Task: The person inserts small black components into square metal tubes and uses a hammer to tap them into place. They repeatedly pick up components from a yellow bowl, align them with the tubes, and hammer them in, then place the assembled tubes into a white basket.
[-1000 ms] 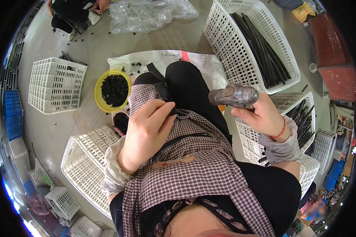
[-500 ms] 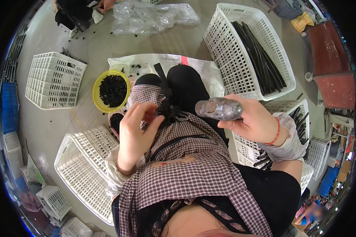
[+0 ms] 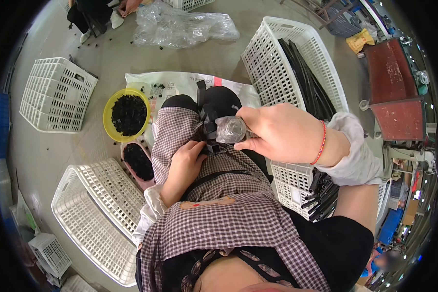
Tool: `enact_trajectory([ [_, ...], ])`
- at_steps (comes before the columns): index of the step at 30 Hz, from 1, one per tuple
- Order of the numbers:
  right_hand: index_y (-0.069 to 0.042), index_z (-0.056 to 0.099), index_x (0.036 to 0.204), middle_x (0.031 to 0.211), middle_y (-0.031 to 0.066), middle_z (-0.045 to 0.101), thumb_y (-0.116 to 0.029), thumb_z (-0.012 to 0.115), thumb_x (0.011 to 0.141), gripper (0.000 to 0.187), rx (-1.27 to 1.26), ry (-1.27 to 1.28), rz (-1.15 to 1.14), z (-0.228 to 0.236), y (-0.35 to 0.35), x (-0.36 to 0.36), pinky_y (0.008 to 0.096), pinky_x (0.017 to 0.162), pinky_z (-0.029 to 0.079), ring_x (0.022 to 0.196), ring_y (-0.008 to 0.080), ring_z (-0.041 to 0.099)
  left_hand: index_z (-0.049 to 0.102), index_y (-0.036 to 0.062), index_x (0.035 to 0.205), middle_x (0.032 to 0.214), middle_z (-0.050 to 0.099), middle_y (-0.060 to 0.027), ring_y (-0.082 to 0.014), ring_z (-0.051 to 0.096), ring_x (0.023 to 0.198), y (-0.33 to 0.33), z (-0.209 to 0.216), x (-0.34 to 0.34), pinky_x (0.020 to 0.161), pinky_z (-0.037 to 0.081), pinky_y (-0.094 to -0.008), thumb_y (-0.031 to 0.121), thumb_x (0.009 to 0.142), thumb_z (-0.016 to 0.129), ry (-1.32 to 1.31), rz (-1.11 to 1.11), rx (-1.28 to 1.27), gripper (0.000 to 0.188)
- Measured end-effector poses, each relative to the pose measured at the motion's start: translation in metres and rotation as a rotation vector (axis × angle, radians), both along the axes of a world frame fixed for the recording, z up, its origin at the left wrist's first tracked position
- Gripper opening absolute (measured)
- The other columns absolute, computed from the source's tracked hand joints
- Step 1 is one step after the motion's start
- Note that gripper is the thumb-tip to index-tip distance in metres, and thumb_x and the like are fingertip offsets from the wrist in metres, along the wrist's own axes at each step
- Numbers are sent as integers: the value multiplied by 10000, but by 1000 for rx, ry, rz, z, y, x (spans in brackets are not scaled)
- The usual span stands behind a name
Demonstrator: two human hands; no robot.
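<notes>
Fingers of the left hand are bending beside the lower end of a black piece at the frame's centre; whether they are pinching it, I cannot tell. The piece is resting over the checked lap. Just right of it, the right hand is gripping a hammer, its head overlapping the piece in view. A glancing blow or a slipping piece could be endangering the left fingertips, as they are resting so near the head. Leftward, grey floor is showing below a white crate, while a lower-left basket is edging the left forearm. Rightward, a tall crate and a lower one are narrowing the right arm's sideways room.
</notes>
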State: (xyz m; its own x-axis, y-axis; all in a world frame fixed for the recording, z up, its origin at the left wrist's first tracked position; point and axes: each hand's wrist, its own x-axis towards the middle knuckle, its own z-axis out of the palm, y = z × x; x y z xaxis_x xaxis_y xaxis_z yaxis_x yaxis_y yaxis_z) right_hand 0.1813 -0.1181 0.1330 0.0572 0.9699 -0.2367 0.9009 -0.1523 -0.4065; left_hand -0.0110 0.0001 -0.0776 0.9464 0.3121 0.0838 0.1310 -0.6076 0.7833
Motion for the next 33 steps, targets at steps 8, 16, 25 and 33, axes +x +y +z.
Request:
enact_trajectory([
  [8, -50, 571, 1080, 777, 116, 605, -274, 712, 838, 359, 298, 131, -128, 9, -27, 1, 363, 596, 487, 679, 327, 617, 630, 2, 950, 886, 566, -143, -346, 590, 773, -1, -6, -5, 671, 501, -398, 52, 750, 706, -23, -8, 90, 219],
  [16, -15, 575, 1065, 833, 108, 603, -225, 730, 832, 350, 373, 218, -165, 20, -38, 1, 317, 590, 484, 657, 260, 618, 683, 30, 954, 895, 628, -74, -234, 597, 783, 29, 72, 8, 670, 503, -336, -45, 677, 726, -372, 78, -49, 291],
  [25, -34, 594, 1133, 844, 95, 589, -222, 719, 844, 366, 380, 280, -221, -17, -63, 15, 316, 598, 469, 645, 249, 583, 669, 66, 939, 911, 601, -41, -261, 523, 924, 63, 106, 76, 800, 454, -370, 76, 634, 763, -376, -562, 162, 319],
  [33, -44, 608, 1142, 822, 75, 625, -182, 699, 863, 325, 351, 376, -348, -37, -77, 31, 293, 620, 474, 666, 182, 593, 632, 52, 944, 851, 601, -60, -268, 542, 860, 46, 102, 80, 718, 482, -350, 109, 656, 755, -410, -414, 147, 318],
])
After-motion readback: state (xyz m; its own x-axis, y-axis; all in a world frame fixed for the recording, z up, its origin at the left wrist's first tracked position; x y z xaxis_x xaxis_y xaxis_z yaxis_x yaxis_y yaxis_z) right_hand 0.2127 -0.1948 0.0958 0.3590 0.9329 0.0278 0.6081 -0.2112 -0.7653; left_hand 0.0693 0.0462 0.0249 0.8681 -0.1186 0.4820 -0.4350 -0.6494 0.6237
